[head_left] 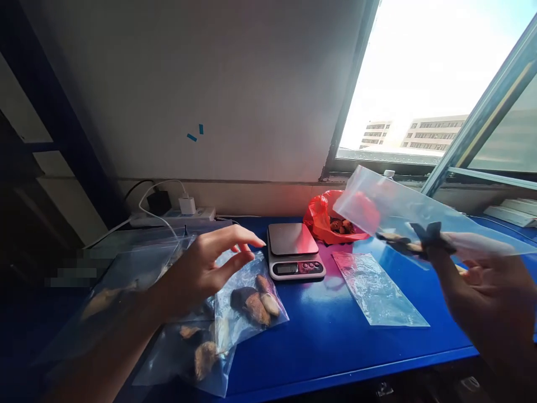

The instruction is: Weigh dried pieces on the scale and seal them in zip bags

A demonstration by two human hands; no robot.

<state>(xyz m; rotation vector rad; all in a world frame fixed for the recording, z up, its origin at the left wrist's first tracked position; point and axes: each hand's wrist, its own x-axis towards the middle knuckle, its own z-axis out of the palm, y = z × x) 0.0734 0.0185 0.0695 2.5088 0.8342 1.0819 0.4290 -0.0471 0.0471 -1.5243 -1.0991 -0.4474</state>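
Observation:
My right hand (486,285), blurred, is closed on a clear plastic bag (386,196) raised above the table's right side. Dark, elongated pieces (398,243) show against this bag near my thumb; I cannot tell whether all lie inside it. My left hand (222,257) holds nothing, its thumb and fingers apart over a clear bag (247,336) of brown, lumpy dried pieces (258,308). Just beyond my left fingertips stands a white kitchen scale (293,246) with a bare metal plate. A flat clear bag (381,291) lies right of the scale.
Behind the scale, a red plastic bag (321,215) gapes over reddish-brown pieces. More filled clear bags (168,364) overlap at left on the blue table (310,347). A power strip (205,214) with chargers and cables lies along the wall, and a window rises at right.

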